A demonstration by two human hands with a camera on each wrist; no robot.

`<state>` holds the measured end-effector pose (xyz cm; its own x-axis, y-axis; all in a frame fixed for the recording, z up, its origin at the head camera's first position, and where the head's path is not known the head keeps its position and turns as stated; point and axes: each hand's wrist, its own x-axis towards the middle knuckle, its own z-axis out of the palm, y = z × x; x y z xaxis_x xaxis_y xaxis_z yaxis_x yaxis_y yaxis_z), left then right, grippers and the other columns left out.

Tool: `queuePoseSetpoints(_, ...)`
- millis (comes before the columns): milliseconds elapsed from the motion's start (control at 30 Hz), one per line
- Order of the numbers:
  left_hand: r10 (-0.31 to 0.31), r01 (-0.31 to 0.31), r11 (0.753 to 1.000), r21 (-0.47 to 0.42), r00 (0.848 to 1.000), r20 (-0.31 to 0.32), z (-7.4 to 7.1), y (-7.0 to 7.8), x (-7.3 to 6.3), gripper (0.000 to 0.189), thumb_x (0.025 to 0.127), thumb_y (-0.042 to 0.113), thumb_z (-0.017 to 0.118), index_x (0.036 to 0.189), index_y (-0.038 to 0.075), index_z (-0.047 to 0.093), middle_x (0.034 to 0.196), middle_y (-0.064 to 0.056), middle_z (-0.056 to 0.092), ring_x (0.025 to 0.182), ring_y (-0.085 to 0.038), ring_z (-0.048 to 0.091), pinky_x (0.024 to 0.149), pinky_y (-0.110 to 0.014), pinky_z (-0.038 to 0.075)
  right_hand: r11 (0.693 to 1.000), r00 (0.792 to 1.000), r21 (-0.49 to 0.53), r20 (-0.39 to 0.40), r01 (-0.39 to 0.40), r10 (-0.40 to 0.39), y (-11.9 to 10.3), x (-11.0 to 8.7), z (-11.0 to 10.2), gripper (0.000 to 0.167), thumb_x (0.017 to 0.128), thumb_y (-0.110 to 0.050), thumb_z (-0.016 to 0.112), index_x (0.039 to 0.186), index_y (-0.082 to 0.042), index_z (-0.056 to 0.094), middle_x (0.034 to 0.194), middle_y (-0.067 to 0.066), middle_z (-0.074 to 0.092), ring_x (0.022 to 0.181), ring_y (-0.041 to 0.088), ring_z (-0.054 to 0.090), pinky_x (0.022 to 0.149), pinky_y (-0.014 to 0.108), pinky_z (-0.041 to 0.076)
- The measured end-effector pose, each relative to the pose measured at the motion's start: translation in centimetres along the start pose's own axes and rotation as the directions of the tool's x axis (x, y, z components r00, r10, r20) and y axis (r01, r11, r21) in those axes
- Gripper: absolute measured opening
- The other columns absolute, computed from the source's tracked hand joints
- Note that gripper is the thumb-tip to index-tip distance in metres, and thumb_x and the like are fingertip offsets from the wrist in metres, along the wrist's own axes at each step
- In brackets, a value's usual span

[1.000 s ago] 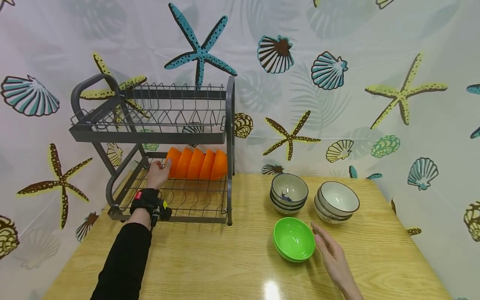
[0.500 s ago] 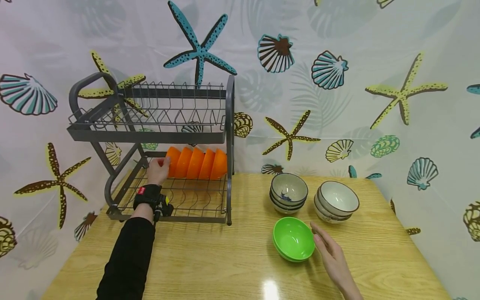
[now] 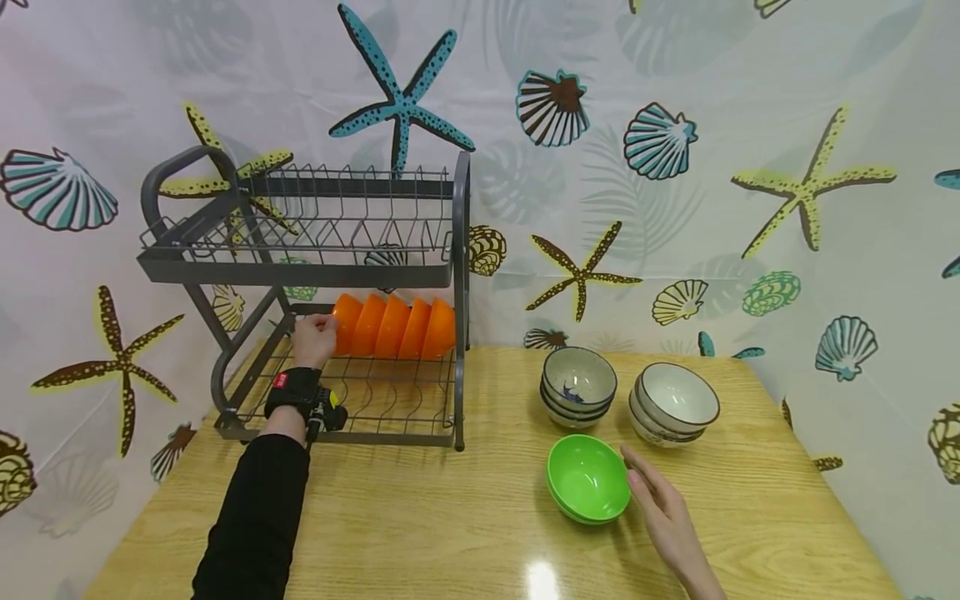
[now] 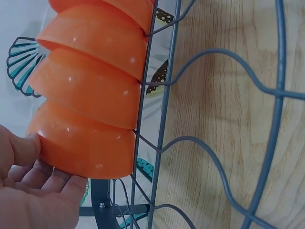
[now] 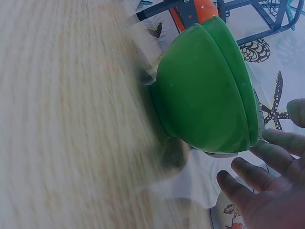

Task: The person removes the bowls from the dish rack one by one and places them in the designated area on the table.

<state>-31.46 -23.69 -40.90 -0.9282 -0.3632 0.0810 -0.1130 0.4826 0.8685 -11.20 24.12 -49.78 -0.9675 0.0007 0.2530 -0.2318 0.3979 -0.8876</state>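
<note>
In the left wrist view my left hand [image 4: 40, 191] holds the nearest orange bowl [image 4: 83, 143], thumb on its edge and fingers against its underside. That bowl is the leftmost of several orange bowls [image 3: 393, 327] standing on edge in a row on the lower tier of the dish rack [image 3: 345, 439]. My left hand reaches in from the rack's front. On the table, my right hand [image 3: 667, 517] lies beside a stack of two green bowls [image 3: 588, 479], its relaxed fingers right at the rim. In the right wrist view the green bowls [image 5: 202, 88] sit upright, left of the fingertips.
Behind the green bowls stand a stack of grey-white bowls with dark rims [image 3: 577, 383] and another stack of white bowls [image 3: 675, 402]. The rack's upper tier [image 3: 300, 273] overhangs my left hand. A patterned curtain [image 3: 675, 233] backs the wooden table [image 3: 420, 525].
My left hand has shifted slightly right against the leftmost orange bowl, and its fingers have drawn in. The right hand and the green bowls have stayed in place.
</note>
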Motion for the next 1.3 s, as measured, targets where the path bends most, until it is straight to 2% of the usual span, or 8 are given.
queuePoseSetpoints(200, -0.015, 0.016, 0.996, -0.089, 1.000, 0.004, -0.5, 0.0, -0.3, 0.042, 0.109, 0.012, 0.037, 0.141, -0.013, 0.048, 0.134, -0.034, 0.053, 0.121, -0.044, 0.053, 0.105, -0.052, 0.048, 1.000, 1.000, -0.020, -0.012, -0.018, 0.018, -0.1, -0.1, -0.2, 0.043, 0.109, -0.017, 0.041, 0.145, 0.006, 0.047, 0.148, 0.030, 0.049, 0.118, -0.029, 0.038, 0.098, -0.004, 0.031)
queuePoseSetpoints(333, 0.009, -0.007, 0.991, -0.131, 1.000, 0.009, -1.0, 0.5, -0.7, 0.042, 0.109, 0.012, 0.037, 0.142, -0.013, 0.047, 0.135, -0.035, 0.052, 0.125, -0.046, 0.052, 0.108, -0.054, 0.047, 0.999, 1.000, -0.032, -0.016, -0.019, 0.019, -0.2, 0.0, -0.3, 0.043, 0.110, -0.017, 0.041, 0.145, 0.007, 0.047, 0.147, 0.030, 0.049, 0.117, -0.030, 0.038, 0.097, -0.004, 0.031)
queuePoseSetpoints(600, -0.031, 0.024, 0.990, -0.138, 0.998, -0.050, -2.5, 0.5, -1.1, 0.042, 0.109, 0.016, 0.040, 0.142, -0.007, 0.049, 0.135, -0.031, 0.055, 0.127, -0.044, 0.053, 0.109, -0.053, 0.047, 0.996, 0.999, -0.084, -0.011, -0.032, 0.031, -0.4, 0.2, -1.3, 0.044, 0.110, -0.021, 0.041, 0.146, 0.005, 0.047, 0.150, 0.027, 0.049, 0.117, -0.028, 0.037, 0.097, -0.004, 0.031)
queuePoseSetpoints(867, 0.034, -0.040, 0.993, -0.111, 0.998, -0.049, -3.8, 0.8, -2.3, 0.043, 0.109, 0.017, 0.040, 0.142, -0.009, 0.049, 0.137, -0.033, 0.056, 0.127, -0.045, 0.056, 0.105, -0.053, 0.050, 0.993, 1.000, -0.120, 0.002, -0.002, 0.002, -1.1, 0.7, -2.5, 0.046, 0.110, -0.022, 0.041, 0.146, 0.005, 0.046, 0.148, 0.030, 0.049, 0.117, -0.030, 0.035, 0.096, -0.005, 0.032)
queuePoseSetpoints(1100, 0.061, -0.064, 0.994, -0.092, 0.997, -0.036, -4.4, 1.1, -3.9, 0.044, 0.109, 0.022, 0.041, 0.141, -0.006, 0.050, 0.135, -0.029, 0.058, 0.126, -0.041, 0.059, 0.104, -0.051, 0.052, 0.982, 0.999, -0.185, 0.036, 0.026, -0.020, -1.6, 1.7, -3.5, 0.046, 0.110, -0.024, 0.040, 0.147, 0.002, 0.047, 0.149, 0.026, 0.050, 0.119, -0.027, 0.034, 0.095, -0.005, 0.032)
queuePoseSetpoints(1200, 0.097, -0.098, 0.992, -0.081, 0.995, -0.023, -4.8, 1.3, -4.6, 0.043, 0.109, 0.022, 0.043, 0.139, -0.007, 0.052, 0.132, -0.030, 0.060, 0.123, -0.042, 0.061, 0.098, -0.043, 0.056, 0.979, 0.999, -0.200, 0.038, 0.036, -0.028, -2.0, 2.1, -3.8, 0.046, 0.110, -0.024, 0.040, 0.147, 0.001, 0.047, 0.149, 0.027, 0.050, 0.117, -0.028, 0.035, 0.094, -0.005, 0.032)
queuePoseSetpoints(1300, 0.138, -0.139, 0.988, -0.074, 0.990, -0.013, -5.0, 1.6, -5.6, 0.042, 0.108, 0.021, 0.045, 0.136, -0.009, 0.053, 0.130, -0.031, 0.061, 0.121, -0.042, 0.062, 0.085, -0.019, 0.056, 0.974, 0.998, -0.219, 0.042, 0.057, -0.049, -2.6, 2.5, -4.1, 0.045, 0.110, -0.023, 0.041, 0.147, 0.001, 0.047, 0.148, 0.026, 0.051, 0.116, -0.026, 0.039, 0.094, -0.005, 0.033)
